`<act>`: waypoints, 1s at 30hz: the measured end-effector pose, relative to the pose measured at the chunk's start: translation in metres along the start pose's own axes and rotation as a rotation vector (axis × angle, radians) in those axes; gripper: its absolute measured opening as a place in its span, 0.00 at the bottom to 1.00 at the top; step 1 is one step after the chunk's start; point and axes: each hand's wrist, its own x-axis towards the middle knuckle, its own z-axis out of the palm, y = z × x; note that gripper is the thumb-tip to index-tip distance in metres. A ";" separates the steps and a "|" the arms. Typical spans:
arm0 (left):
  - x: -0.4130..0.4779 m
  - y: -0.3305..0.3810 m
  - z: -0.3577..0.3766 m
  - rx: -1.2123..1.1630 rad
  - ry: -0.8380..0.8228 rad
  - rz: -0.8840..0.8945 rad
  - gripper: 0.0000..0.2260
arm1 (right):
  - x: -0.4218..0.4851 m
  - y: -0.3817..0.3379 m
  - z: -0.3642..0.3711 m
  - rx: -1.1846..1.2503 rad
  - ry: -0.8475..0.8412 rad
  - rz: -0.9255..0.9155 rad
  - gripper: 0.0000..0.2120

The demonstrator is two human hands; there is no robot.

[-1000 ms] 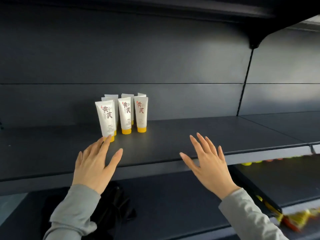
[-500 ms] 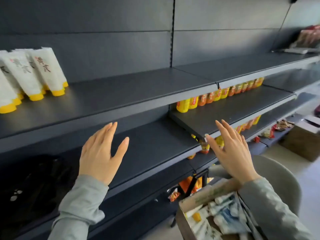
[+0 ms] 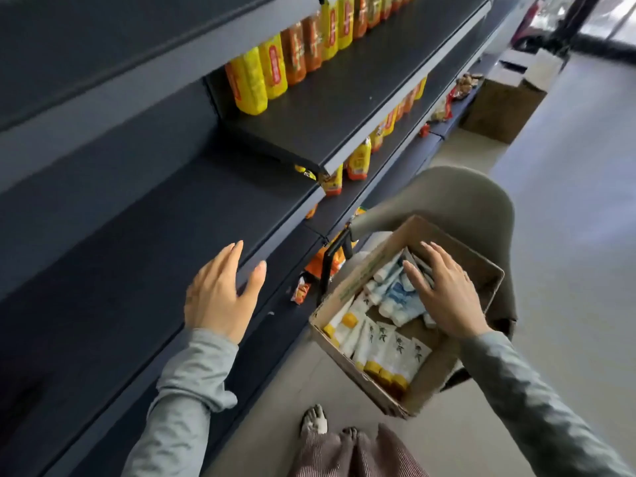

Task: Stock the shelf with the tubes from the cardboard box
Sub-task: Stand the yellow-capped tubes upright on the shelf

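An open cardboard box (image 3: 358, 280) rests on a grey chair and holds several tubes. White tubes with yellow caps (image 3: 387, 351) lie along its near side, and blue-and-white tubes (image 3: 399, 297) fill its middle. My right hand (image 3: 444, 290) hovers over the blue-and-white tubes with fingers spread, holding nothing. My left hand (image 3: 222, 296) is open beside the front edge of the dark shelf (image 3: 144, 235), empty. The tubes that stand on the upper shelf are out of view.
The grey chair (image 3: 461, 201) stands close to the shelving. Yellow and orange bottles (image 3: 275, 67) line a shelf to the upper right, with snack packets (image 3: 358, 160) below. A second cardboard box (image 3: 502, 108) sits on the floor further along the aisle.
The view has swung down and right from the shelf with standing tubes to the box. My right hand has moved over the box; my left hand stays open by the shelf edge.
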 end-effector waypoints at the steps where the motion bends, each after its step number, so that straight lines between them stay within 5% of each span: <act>1: 0.007 -0.002 0.007 0.010 -0.023 0.009 0.31 | 0.001 0.006 0.011 0.007 -0.013 0.041 0.30; 10: 0.058 -0.007 0.073 0.035 -0.214 0.157 0.38 | 0.003 0.054 0.099 0.194 -0.034 0.417 0.29; 19: 0.085 -0.014 0.147 0.063 -0.392 0.211 0.32 | 0.001 0.082 0.176 0.299 -0.064 0.629 0.30; 30: 0.085 -0.015 0.222 0.057 -0.508 0.179 0.33 | 0.015 0.102 0.267 0.336 -0.391 0.716 0.35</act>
